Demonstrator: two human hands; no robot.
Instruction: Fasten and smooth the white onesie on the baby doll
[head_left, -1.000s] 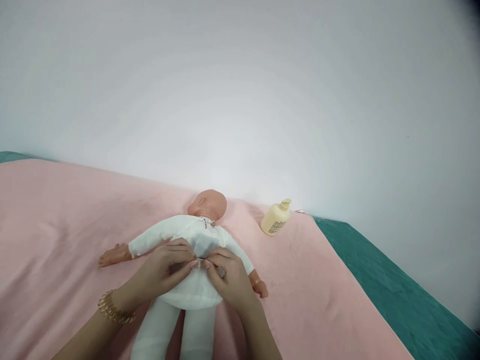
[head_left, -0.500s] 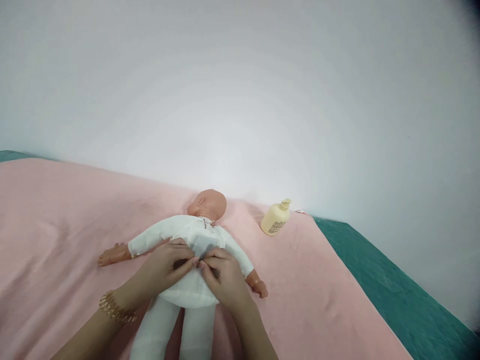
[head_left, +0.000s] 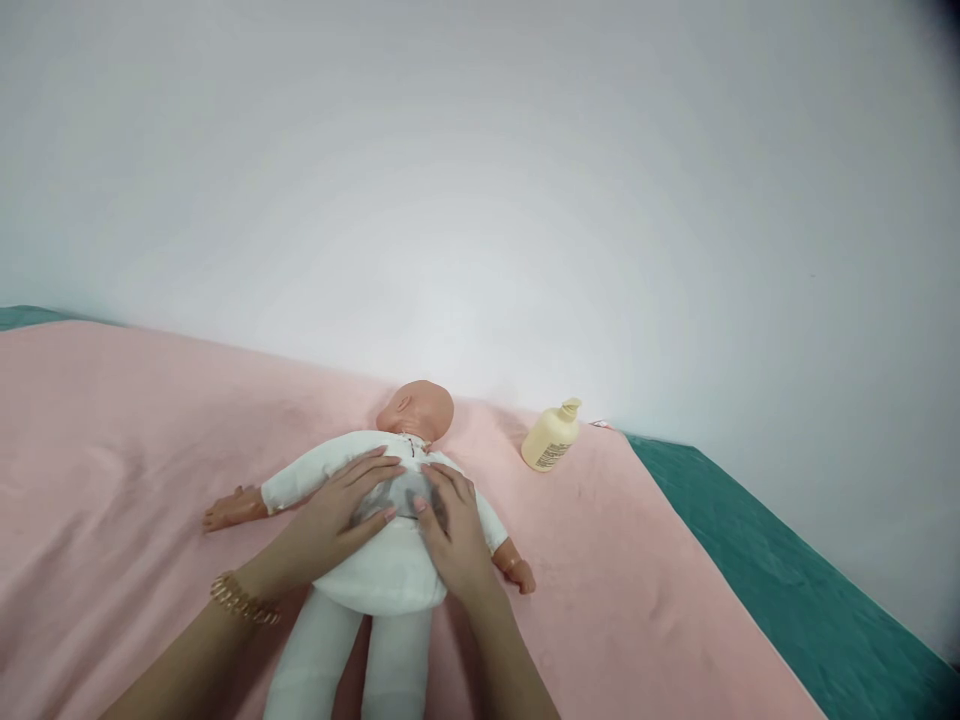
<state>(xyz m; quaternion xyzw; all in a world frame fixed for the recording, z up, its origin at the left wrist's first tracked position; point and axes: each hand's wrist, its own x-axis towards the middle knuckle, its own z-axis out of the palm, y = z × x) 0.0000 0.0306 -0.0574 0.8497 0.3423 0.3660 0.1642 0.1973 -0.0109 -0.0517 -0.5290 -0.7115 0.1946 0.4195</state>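
A baby doll (head_left: 390,575) with a white cloth body lies face down, its bald plastic head (head_left: 426,408) turned to the left and its arms spread. My left hand (head_left: 341,515) rests flat on the left side of the doll's back, fingers stretched out. On the right side of the back lies my right hand (head_left: 457,530), also flat with its fingers apart. Between the two hands shows a greyish patch (head_left: 405,492) on the doll's back. Neither hand grips anything. A beaded bracelet (head_left: 244,600) circles my left wrist.
A pale yellow pump bottle (head_left: 551,440) stands to the right of the doll's head. Under everything spreads a pink cloth (head_left: 637,600), with a green surface (head_left: 787,560) showing past its right edge. A white wall (head_left: 480,200) rises behind.
Half a second ago my fingertips were pinched together at the middle of the doll's back. Both hands have since opened and spread outward, flat onto the back.
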